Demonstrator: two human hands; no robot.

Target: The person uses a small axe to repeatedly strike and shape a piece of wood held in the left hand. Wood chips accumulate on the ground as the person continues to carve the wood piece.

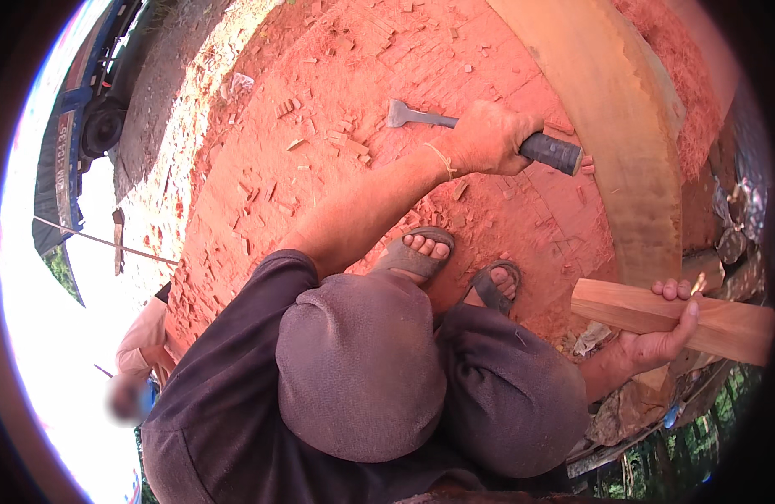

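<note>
My left hand (488, 139) is closed around the dark grip of a wide-bladed metal chisel (408, 115). The blade points left, just above a red carved wood surface (337, 193) strewn with chips. My right hand (660, 340) grips a pale, squared length of timber (723, 323) at the right, fingers curled over its top edge. My two sandalled feet (421, 252) stand on the red surface between the hands. My cap and dark clothes fill the lower middle.
A long, thick, light-coloured beam (631, 143) lies along the right side of the red surface. Another person (144, 349) crouches at lower left. A blue vehicle (89, 109) stands upper left on sandy ground. Scrap and foliage lie at lower right.
</note>
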